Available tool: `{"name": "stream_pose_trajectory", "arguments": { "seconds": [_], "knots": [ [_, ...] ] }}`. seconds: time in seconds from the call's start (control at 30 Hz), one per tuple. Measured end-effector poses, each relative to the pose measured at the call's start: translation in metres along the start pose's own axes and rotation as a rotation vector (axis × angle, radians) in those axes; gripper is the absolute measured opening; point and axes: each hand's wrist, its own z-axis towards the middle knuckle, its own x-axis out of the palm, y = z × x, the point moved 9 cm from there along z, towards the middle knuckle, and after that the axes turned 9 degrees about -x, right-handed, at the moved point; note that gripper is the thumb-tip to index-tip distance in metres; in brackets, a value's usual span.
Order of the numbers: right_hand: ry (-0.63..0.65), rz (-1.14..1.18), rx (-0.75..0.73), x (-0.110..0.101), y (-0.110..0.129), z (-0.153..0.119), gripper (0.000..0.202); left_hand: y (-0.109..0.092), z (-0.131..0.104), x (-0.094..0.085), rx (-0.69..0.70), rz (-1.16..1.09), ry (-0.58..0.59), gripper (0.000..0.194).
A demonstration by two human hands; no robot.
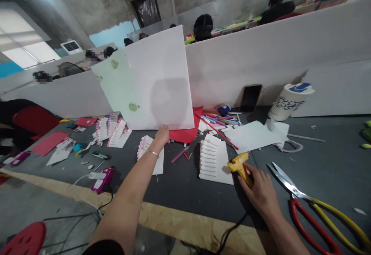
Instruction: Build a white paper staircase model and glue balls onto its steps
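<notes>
My left hand (162,136) is closed at the lower edge of a large white sheet (162,69), which stands tilted back. Its left part is pale green with balloon pictures. Some of the fingers are hidden. Red paper (185,135) lies under the sheet's foot. In my right hand (259,187) is a yellow hot glue gun (239,163), its nozzle end pointing left. Beside it lies a white card (222,166) bearing a row of narrow white strips (209,156). A similar card with pink-edged strips (143,146) is partly behind my left wrist.
Large scissors (295,193) with red and yellow handles lie open at the right. Pens (216,120), a phone (251,97) and a white tumbler (290,102) stand or lie near the partition (261,53). A purple power strip (104,179) is near the front edge. People sit beyond.
</notes>
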Motion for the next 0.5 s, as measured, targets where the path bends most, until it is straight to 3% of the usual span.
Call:
{"name": "stream_pose_trajectory", "arguments": {
  "seconds": [0.17, 0.33, 0.43, 0.5],
  "knots": [
    [-0.008, -0.005, -0.024, -0.002, 0.008, 0.002, 0.04, -0.016, -0.004, -0.008, -0.008, 0.116, -0.019, 0.022],
    [0.014, -0.057, -0.083, -0.007, 0.025, 0.003, 0.04, -0.048, -0.014, -0.007, 0.063, 0.138, -0.035, 0.032],
    [0.022, -0.094, -0.093, -0.01, 0.032, 0.004, 0.039, -0.064, -0.016, -0.001, 0.129, 0.133, -0.027, 0.03],
    [0.02, -0.118, -0.097, -0.011, 0.034, 0.003, 0.038, -0.063, -0.013, 0.008, 0.127, 0.151, 0.014, 0.026]
  ]
}}
